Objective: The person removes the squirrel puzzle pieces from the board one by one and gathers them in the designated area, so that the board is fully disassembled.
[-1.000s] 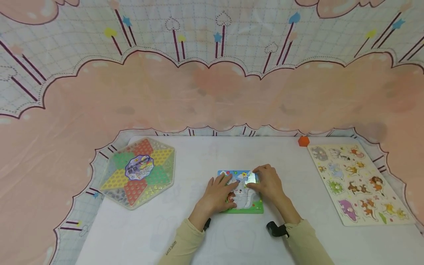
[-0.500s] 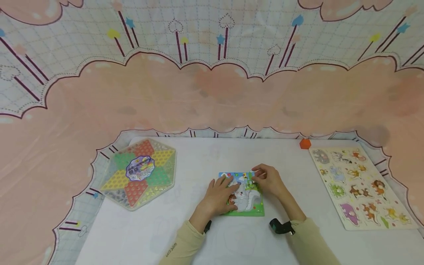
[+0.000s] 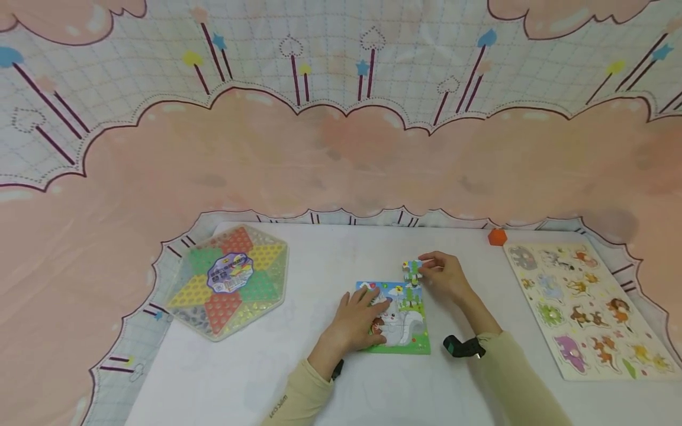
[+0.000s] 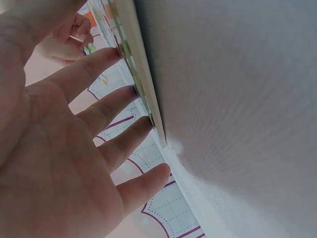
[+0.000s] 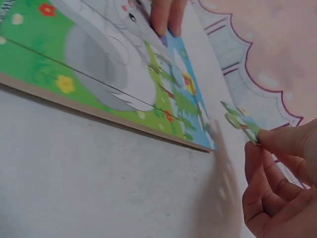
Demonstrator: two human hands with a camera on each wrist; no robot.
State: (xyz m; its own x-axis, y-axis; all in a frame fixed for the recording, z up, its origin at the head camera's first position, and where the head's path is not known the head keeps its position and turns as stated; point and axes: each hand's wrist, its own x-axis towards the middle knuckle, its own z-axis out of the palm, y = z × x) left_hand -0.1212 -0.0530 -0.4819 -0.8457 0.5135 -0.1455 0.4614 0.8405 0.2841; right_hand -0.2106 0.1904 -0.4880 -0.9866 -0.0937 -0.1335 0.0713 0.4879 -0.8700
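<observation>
A squirrel jigsaw puzzle board (image 3: 402, 331) with a green and blue picture lies in front of me on the white table. My left hand (image 3: 353, 322) rests on the board's left side with fingers spread; in the left wrist view its fingertips (image 4: 113, 53) are at the board's edge. Just past the board's top right corner, my right hand (image 3: 447, 278) pinches a jigsaw piece (image 3: 412, 271) between thumb and fingers. The right wrist view shows this green piece (image 5: 238, 118) tilted and raised beyond the board's corner. Part of the picture is hidden under my left hand.
A hexagonal Chinese checkers box (image 3: 261, 281) lies at the left. At the right is an animal peg puzzle board (image 3: 565, 343), with a small orange hexagonal block (image 3: 498, 237) by its far corner. A patterned cloth (image 3: 341, 154) hangs behind the table (image 3: 256, 378).
My right hand has lifted the jigsaw piece off the board's top right area and carried it beyond the far edge. The left hand stays on the board. The head view has shifted slightly.
</observation>
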